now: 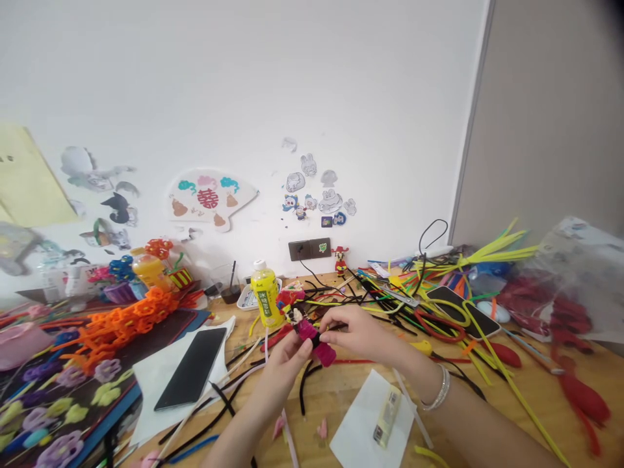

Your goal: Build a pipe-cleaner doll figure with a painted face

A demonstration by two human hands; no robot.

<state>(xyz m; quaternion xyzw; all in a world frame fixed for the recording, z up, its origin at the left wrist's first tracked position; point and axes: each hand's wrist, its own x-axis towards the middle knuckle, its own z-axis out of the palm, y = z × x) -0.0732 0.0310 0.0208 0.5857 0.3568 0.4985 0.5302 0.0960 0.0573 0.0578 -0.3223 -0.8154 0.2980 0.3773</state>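
Between my hands is a small figure of magenta fuzzy pipe cleaner [314,341], with a pale head end and a black strand at its middle. My left hand [287,361] grips it from the lower left. My right hand [351,331] pinches it from the right, with a silver bangle [436,388] on that wrist. The fingers hide part of the figure. Loose black pipe cleaners [307,383] lie on the wooden table [351,396] below my hands.
A yellow drink bottle [266,298] stands just beyond my hands. To the left lie a black phone [191,368] on white paper and orange pipe-cleaner work [121,328]. Tangled colored pipe cleaners [390,292] fill the back right, and a glue stick [387,416] lies on paper nearby.
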